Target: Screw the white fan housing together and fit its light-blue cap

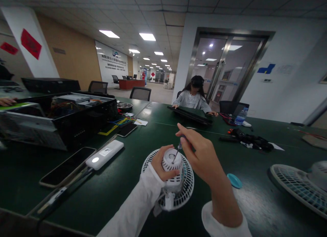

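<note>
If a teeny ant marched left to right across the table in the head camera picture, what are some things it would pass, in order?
Open black computer case → farther phone → white fan being held → turquoise disc → second fan at the right edge.

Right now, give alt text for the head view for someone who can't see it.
A person's left hand grips the white motor housing of a fan while the right hand holds a screwdriver to its top. The fan rests on a green table; opposite, another person sits with a flat black panel.
</note>
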`<state>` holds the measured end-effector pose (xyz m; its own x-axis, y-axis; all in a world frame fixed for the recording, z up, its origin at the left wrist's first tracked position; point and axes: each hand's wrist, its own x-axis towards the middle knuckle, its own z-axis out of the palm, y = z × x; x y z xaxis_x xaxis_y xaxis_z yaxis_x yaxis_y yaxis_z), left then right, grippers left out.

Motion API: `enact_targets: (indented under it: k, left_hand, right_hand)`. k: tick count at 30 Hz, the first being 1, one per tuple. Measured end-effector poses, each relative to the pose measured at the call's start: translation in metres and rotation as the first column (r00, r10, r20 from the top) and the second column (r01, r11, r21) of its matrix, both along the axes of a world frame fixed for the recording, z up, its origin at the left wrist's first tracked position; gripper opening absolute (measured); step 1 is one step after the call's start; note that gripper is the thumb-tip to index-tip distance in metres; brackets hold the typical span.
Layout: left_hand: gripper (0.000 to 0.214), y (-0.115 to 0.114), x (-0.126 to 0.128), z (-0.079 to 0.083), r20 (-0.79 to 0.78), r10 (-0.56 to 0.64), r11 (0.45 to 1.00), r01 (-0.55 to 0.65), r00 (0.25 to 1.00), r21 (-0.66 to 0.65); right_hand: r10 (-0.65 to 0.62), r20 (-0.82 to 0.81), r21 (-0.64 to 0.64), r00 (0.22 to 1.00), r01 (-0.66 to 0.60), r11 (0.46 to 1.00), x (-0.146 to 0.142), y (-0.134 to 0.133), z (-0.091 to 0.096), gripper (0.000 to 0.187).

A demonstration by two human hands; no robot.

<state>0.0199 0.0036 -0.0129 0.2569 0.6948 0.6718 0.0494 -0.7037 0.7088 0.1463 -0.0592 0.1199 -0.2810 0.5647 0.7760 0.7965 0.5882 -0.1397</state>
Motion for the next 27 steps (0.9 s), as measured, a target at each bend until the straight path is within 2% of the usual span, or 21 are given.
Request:
enact_targets:
  k: [3,5,11,14,16,21,24,27]
  left_hand:
    - [0.073,0.0001,-0.0001,-0.0002,-0.001,0.002,1.000,-0.002,1.000,-0.002]
    - [0.073,0.0003,0.0000,-0.0004,-0.005,0.006,1.000,-0.006,1.000,-0.010]
    - [0.072,-0.0001,-0.0004,0.0018,-0.011,-0.019,1.000,0.019,1.000,-0.014]
    - [0.071,-0.0004,-0.0006,0.0028,-0.010,-0.020,1.000,0.020,1.000,-0.004]
    - [0.071,-0.0006,-0.0008,0.0029,-0.013,-0.019,1.000,0.019,1.000,0.005]
    - [0.070,-0.0002,-0.0006,0.0013,-0.006,-0.016,1.000,0.016,1.000,0.013]
    - [0.069,0.0006,0.0000,0.0008,0.009,-0.017,1.000,0.017,1.000,0.017]
    - [0.070,0.0001,0.0003,0.0022,0.016,-0.023,1.000,0.023,1.000,0.012]
  right_hand:
    - [-0.048,-0.003,0.051,0.999,0.048,0.998,-0.0010,0.0028,-0.0023,0.023]
    - [-0.100,0.019,0.067,0.995,0.099,0.993,-0.0025,0.0048,-0.0030,0.025]
    - [0.055,0.006,-0.032,0.998,-0.055,0.998,-0.0033,0.0024,0.0015,0.034]
    - [-0.009,0.012,-0.009,1.000,0.009,1.000,-0.0023,0.0004,0.0027,0.023]
    - [-0.024,-0.001,-0.002,1.000,0.023,1.000,-0.0016,-0.0009,0.0034,0.022]
    - [0.134,-0.022,-0.001,0.991,-0.134,0.991,-0.0009,-0.0034,0.0039,0.026]
    - [0.054,-0.044,0.054,0.998,-0.051,0.997,-0.0035,-0.0007,0.0014,0.018]
    - [0.038,-0.058,0.006,0.998,-0.038,0.999,-0.0063,0.0017,0.0004,0.028]
